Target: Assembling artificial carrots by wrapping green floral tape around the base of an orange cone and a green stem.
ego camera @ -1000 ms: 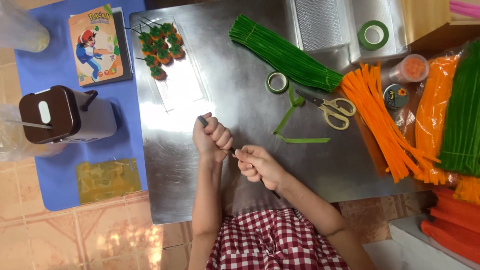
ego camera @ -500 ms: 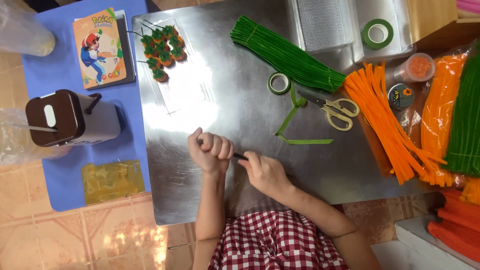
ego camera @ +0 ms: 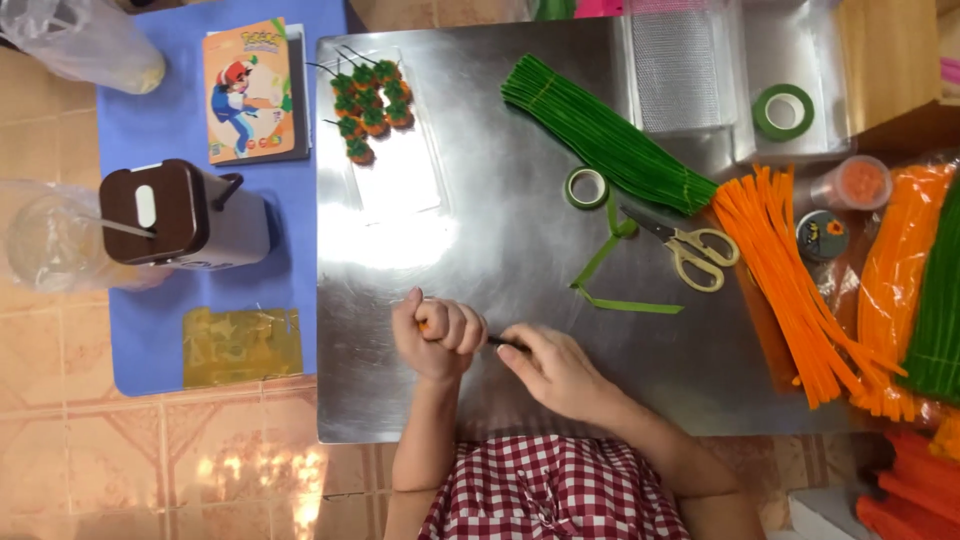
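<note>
My left hand (ego camera: 437,338) is curled into a fist over a small orange piece that barely shows between the fingers. My right hand (ego camera: 560,370) sits just to its right and pinches a thin dark wire stem (ego camera: 497,342) that runs into the left fist. Both hands rest low over the shiny metal table (ego camera: 480,230), near its front edge. What the fist encloses is mostly hidden.
A bundle of green pipe cleaners (ego camera: 610,135), orange pipe cleaners (ego camera: 790,270), scissors (ego camera: 690,245), a green tape roll (ego camera: 586,187) with a loose strip (ego camera: 610,285), and small orange-and-green pieces on a clear tray (ego camera: 368,105) lie on the table. A blue mat (ego camera: 150,130) at left holds a booklet (ego camera: 250,92) and a dark box (ego camera: 185,215).
Both hands have drifted down and left toward the table's front edge, still joined on the stem. The view has shifted slightly.
</note>
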